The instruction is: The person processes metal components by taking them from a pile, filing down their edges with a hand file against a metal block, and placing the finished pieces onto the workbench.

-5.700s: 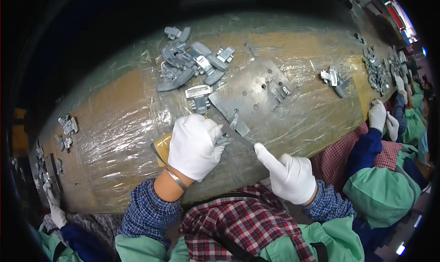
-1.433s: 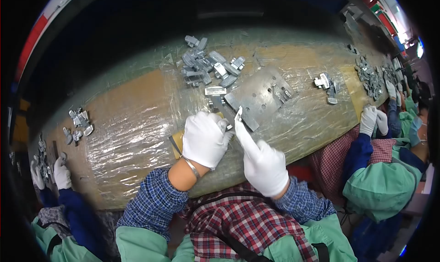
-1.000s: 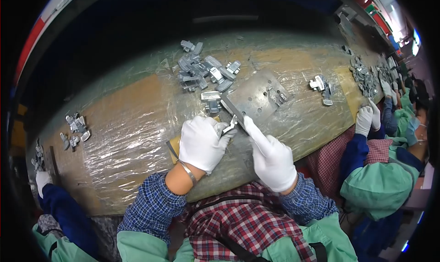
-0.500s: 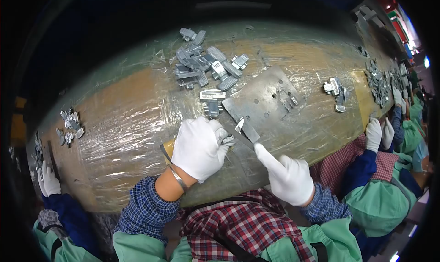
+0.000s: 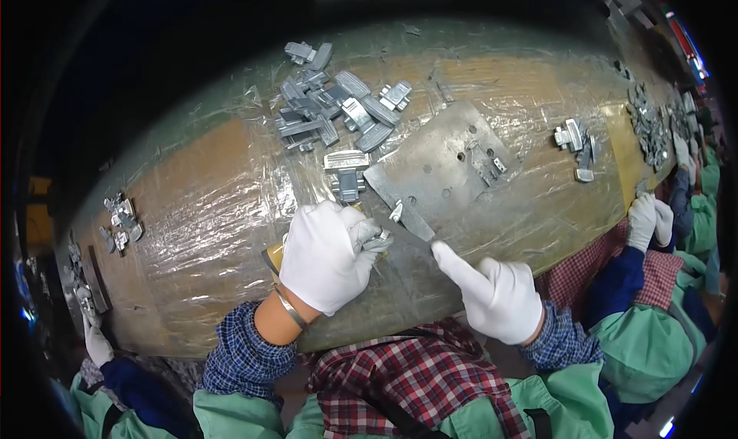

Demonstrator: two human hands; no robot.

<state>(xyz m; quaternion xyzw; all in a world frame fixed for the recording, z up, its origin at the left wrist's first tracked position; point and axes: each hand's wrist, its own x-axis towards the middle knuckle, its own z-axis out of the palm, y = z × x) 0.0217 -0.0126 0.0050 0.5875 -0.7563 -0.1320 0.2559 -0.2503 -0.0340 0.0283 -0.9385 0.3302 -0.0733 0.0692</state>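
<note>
Indeed, the left hand [image 5: 327,258] hides its metal piece [image 5: 382,235] (mostly); outline unclear.

Gloved hands [image 5: 327,258], metal piece [image 5: 381,237] in left, flat tool [image 5: 410,231] in right

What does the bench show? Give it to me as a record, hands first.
Left hand: white glove, pinching a small metal part, partly hidden
Right hand: white glove, holding a flat tool, index finger extended
Plate: metal, with holes, lying flat
Pile: grey metal parts, beyond the left hand
Bench: covered in shiny film
Co-workers: gloved hands visible on both sides
</note>
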